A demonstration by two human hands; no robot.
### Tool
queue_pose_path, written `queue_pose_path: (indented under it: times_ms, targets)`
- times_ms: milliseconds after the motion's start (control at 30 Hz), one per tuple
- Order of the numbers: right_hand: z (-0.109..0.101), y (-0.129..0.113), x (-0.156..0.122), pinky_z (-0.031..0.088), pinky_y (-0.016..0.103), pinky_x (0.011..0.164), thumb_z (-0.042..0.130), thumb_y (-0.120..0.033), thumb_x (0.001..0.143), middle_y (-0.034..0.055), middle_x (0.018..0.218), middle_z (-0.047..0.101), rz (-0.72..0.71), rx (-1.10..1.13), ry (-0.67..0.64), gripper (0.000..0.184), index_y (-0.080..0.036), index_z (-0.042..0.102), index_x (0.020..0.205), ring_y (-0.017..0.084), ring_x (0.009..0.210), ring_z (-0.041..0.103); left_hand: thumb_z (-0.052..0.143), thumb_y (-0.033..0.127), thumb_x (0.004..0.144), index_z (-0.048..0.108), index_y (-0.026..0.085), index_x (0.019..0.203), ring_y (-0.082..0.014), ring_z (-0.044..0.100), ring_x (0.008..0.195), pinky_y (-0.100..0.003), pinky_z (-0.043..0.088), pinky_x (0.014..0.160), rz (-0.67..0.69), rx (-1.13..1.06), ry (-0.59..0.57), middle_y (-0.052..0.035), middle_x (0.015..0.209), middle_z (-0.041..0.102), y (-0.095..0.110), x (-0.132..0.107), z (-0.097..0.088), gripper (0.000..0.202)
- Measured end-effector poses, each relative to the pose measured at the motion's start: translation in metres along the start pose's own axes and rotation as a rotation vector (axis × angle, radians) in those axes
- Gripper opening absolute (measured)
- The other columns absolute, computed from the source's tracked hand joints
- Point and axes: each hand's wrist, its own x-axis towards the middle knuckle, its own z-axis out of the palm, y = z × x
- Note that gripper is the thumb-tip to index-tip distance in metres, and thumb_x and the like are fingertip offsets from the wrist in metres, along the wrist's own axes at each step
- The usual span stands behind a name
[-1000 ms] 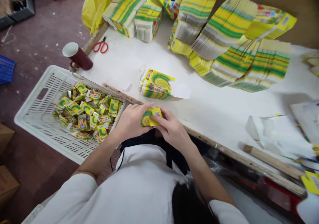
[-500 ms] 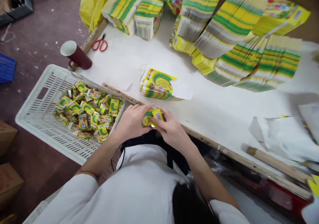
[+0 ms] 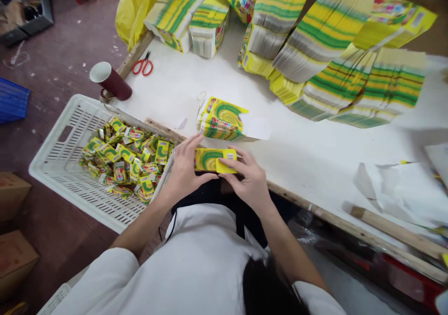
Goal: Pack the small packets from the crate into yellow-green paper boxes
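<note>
Both hands hold one small yellow-and-green carton (image 3: 214, 160) at the table's near edge. My left hand (image 3: 185, 170) grips its left end, with fingers partly stretched along it. My right hand (image 3: 249, 178) pinches the yellow end flap on its right side. Just beyond the carton lies a short stack of flat printed carton blanks (image 3: 221, 118). To the left, a white slotted crate (image 3: 63, 161) holds several folded cartons of the same kind (image 3: 129, 156).
Large fanned stacks of flat blanks (image 3: 336, 58) cover the back of the white table (image 3: 301, 142). Red scissors (image 3: 142, 65) and a maroon mug (image 3: 110, 81) sit at the left end. Torn paper (image 3: 392, 184) and a wooden stick (image 3: 395, 231) lie right.
The carton has turned from a bunched, tilted position to lying level between my hands, and its yellow end flap now shows on the right. My left fingers have stretched out.
</note>
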Motion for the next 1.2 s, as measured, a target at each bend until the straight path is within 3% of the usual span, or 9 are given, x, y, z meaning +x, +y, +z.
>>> queue_pose_path:
  times_ms: [67, 167, 333, 500, 700, 833, 1000, 1100, 1200]
  targets:
    - [-0.003, -0.001, 0.0, 0.061, 0.045, 0.098, 0.074, -0.019, 0.086, 0.0107, 0.138, 0.059, 0.002, 0.004, 0.052, 0.031, -0.028, 0.074, 0.115, 0.026, 0.111, 0.07, 0.084, 0.045, 0.071, 0.045, 0.018, 0.134, -0.0299, 0.063, 0.117, -0.043, 0.053, 0.094, -0.224, -0.267, 0.075, -0.0173, 0.132, 0.062, -0.007, -0.003, -0.001, 0.079]
    - [-0.004, -0.002, 0.001, 0.062, 0.045, 0.097, 0.072, -0.018, 0.087, 0.0105, 0.141, 0.056, -0.046, -0.035, 0.086, 0.032, -0.029, 0.073, 0.117, 0.026, 0.113, 0.069, 0.078, 0.041, 0.079, 0.051, 0.017, 0.12, -0.0207, 0.071, 0.093, -0.033, 0.057, 0.08, -0.466, -0.698, 0.015, -0.0091, 0.106, 0.072, -0.01, -0.003, -0.001, 0.054]
    - [-0.004, -0.001, 0.0, 0.061, 0.048, 0.096, 0.066, -0.016, 0.091, 0.0135, 0.143, 0.051, -0.132, -0.118, -0.01, 0.031, -0.027, 0.071, 0.119, 0.027, 0.115, 0.066, 0.087, 0.029, 0.069, 0.054, 0.018, 0.113, -0.0128, 0.071, 0.07, -0.024, 0.057, 0.07, -0.554, -0.958, 0.07, 0.0003, 0.086, 0.075, 0.0, 0.003, 0.002, 0.056]
    - [-0.011, 0.0, 0.0, 0.059, 0.05, 0.099, 0.063, -0.017, 0.092, 0.0155, 0.144, 0.048, -0.107, -0.129, -0.101, 0.028, -0.025, 0.071, 0.118, 0.03, 0.124, 0.061, 0.087, 0.027, 0.068, 0.053, 0.02, 0.119, -0.013, 0.071, 0.069, -0.024, 0.058, 0.071, -0.571, -1.012, 0.118, 0.0008, 0.084, 0.076, 0.003, 0.005, 0.004, 0.062]
    - [-0.012, 0.003, 0.002, 0.054, 0.054, 0.105, 0.066, -0.021, 0.091, 0.014, 0.152, 0.047, -0.051, -0.105, -0.143, 0.032, -0.026, 0.07, 0.122, 0.033, 0.137, 0.052, 0.083, 0.029, 0.074, 0.058, 0.019, 0.122, -0.0155, 0.072, 0.081, -0.026, 0.057, 0.077, -0.548, -0.963, -0.035, -0.0021, 0.096, 0.075, -0.001, 0.004, 0.003, 0.055]
    - [-0.008, 0.004, 0.004, 0.054, 0.048, 0.104, 0.07, -0.022, 0.088, 0.0121, 0.142, 0.058, 0.027, -0.028, 0.01, 0.02, -0.026, 0.072, 0.108, 0.03, 0.13, 0.059, 0.083, 0.03, 0.074, 0.064, 0.018, 0.112, -0.0145, 0.069, 0.085, -0.024, 0.055, 0.08, -0.529, -0.965, -0.062, -0.002, 0.098, 0.073, 0.001, 0.003, 0.004, 0.044]
    - [-0.003, 0.002, 0.003, 0.06, 0.042, 0.093, 0.076, -0.03, 0.083, 0.0141, 0.139, 0.057, 0.129, 0.127, 0.046, 0.055, -0.026, 0.052, 0.132, 0.028, 0.125, 0.061, 0.082, 0.032, 0.075, 0.064, 0.019, 0.113, -0.0157, 0.068, 0.087, -0.027, 0.056, 0.082, -0.526, -0.969, -0.057, -0.0032, 0.1, 0.072, 0.005, 0.002, 0.008, 0.044]
    - [0.002, -0.001, 0.002, 0.062, 0.041, 0.086, 0.078, -0.032, 0.082, 0.0116, 0.127, 0.059, 0.151, 0.093, 0.06, 0.057, -0.027, 0.052, 0.132, 0.027, 0.112, 0.065, 0.081, 0.035, 0.076, 0.065, 0.019, 0.111, -0.0172, 0.068, 0.087, -0.029, 0.055, 0.082, -0.515, -0.928, -0.057, -0.0037, 0.1, 0.072, 0.003, 0.0, 0.007, 0.042]
    - [0.006, -0.009, 0.007, 0.059, 0.047, 0.094, 0.076, -0.033, 0.084, 0.013, 0.131, 0.057, 0.075, 0.024, -0.006, 0.067, -0.028, 0.044, 0.143, 0.029, 0.118, 0.062, 0.079, 0.039, 0.078, 0.068, 0.02, 0.107, -0.0156, 0.065, 0.081, -0.026, 0.053, 0.076, -0.483, -0.761, -0.003, -0.0026, 0.094, 0.071, -0.007, -0.001, -0.013, 0.036]
